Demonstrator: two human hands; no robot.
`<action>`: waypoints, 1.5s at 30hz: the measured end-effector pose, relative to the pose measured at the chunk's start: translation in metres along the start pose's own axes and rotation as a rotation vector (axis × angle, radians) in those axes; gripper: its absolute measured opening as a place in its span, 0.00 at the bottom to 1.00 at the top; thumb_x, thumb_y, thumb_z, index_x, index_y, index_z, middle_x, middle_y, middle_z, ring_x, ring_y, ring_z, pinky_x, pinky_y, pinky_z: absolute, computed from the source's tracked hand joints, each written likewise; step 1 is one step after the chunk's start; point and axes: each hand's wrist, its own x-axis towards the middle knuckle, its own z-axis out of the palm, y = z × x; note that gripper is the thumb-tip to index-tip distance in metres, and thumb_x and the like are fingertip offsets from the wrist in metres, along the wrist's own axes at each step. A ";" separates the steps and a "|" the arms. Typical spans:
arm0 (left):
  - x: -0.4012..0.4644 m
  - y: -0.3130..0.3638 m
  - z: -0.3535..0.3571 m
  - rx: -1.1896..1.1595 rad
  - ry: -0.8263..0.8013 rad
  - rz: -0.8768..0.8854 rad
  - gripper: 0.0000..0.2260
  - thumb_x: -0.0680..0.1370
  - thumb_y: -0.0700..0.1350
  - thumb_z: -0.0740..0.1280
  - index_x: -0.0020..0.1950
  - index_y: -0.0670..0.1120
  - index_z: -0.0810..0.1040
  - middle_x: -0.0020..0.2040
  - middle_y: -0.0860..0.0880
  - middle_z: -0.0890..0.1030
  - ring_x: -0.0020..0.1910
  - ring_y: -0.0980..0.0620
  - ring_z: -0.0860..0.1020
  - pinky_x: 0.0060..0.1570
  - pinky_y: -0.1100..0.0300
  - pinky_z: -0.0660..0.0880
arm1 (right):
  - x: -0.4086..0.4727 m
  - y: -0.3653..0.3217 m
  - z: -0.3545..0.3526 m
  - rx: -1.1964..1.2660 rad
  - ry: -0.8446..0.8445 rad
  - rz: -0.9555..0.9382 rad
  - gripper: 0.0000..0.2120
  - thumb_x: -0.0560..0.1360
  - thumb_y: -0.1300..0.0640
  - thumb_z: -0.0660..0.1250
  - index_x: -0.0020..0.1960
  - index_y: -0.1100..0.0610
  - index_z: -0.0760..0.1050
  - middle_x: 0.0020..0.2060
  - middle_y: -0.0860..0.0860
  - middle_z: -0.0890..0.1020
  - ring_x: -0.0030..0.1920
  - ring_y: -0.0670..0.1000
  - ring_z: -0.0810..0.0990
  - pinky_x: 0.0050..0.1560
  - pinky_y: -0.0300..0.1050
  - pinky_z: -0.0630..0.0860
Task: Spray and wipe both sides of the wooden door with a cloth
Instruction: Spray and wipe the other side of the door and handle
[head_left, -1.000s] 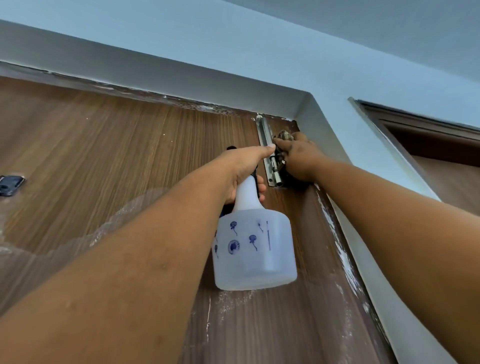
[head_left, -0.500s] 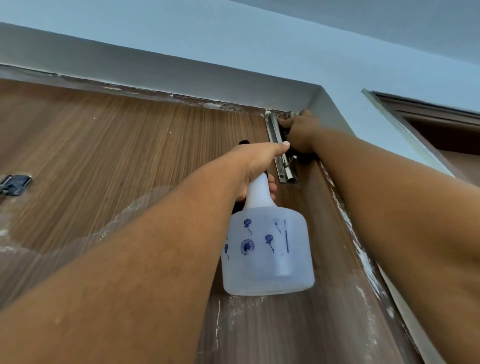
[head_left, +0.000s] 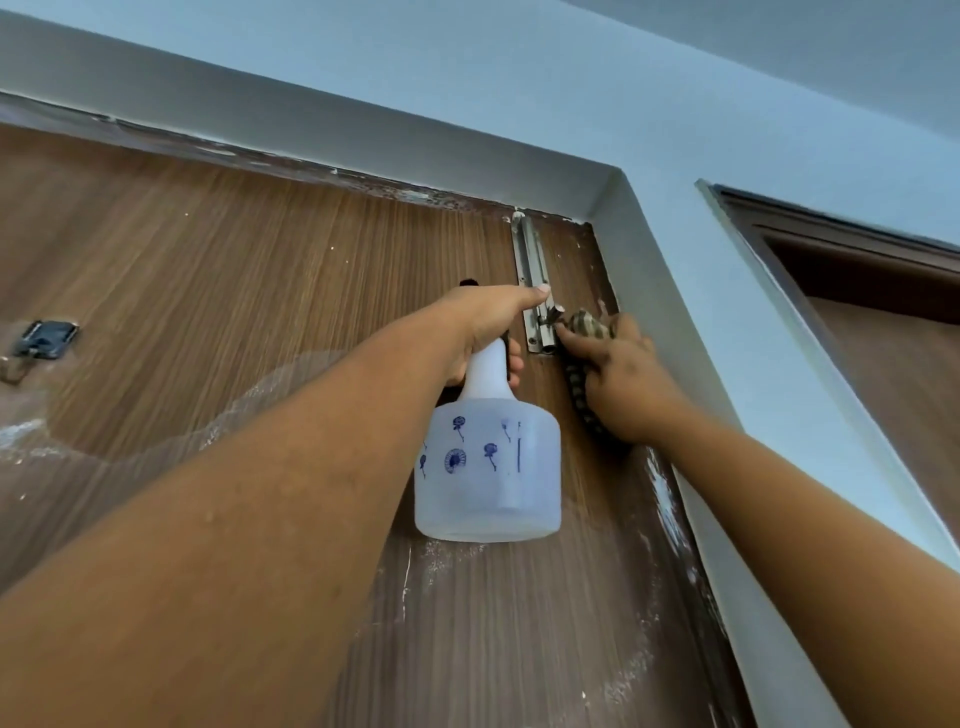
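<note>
— Head view, upper door corner: what do the hands hold?

— At centre frame the left hand (head_left: 485, 332) grips the neck of a white spray bottle (head_left: 488, 467); its nozzle is hidden behind the fingers. Just right, the right hand (head_left: 618, 384) presses a patterned cloth (head_left: 584, 364), mostly covered, against the wooden door (head_left: 234, 291) beside the metal bolt (head_left: 532, 280).

— And at far left?

— A dark fitting (head_left: 44, 340), too blurred to identify.
</note>
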 end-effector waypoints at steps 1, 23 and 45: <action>0.000 0.000 0.000 -0.006 -0.008 -0.010 0.29 0.78 0.58 0.70 0.71 0.42 0.71 0.36 0.45 0.75 0.32 0.51 0.76 0.34 0.58 0.80 | -0.008 0.001 0.001 -0.012 -0.005 -0.012 0.29 0.79 0.65 0.55 0.77 0.45 0.63 0.67 0.56 0.61 0.67 0.61 0.60 0.71 0.51 0.58; 0.010 -0.004 -0.001 -0.039 -0.016 -0.030 0.23 0.78 0.57 0.71 0.63 0.43 0.73 0.38 0.44 0.76 0.33 0.50 0.76 0.36 0.56 0.80 | -0.028 -0.011 0.021 -0.042 0.088 0.073 0.28 0.80 0.61 0.55 0.78 0.45 0.58 0.72 0.58 0.56 0.69 0.61 0.57 0.71 0.55 0.60; 0.015 0.035 -0.003 -0.015 -0.072 -0.057 0.08 0.80 0.46 0.70 0.47 0.42 0.76 0.31 0.48 0.75 0.28 0.53 0.73 0.25 0.62 0.75 | -0.065 -0.014 0.027 -0.026 0.034 0.087 0.29 0.81 0.59 0.53 0.79 0.42 0.52 0.74 0.57 0.52 0.71 0.60 0.52 0.73 0.54 0.59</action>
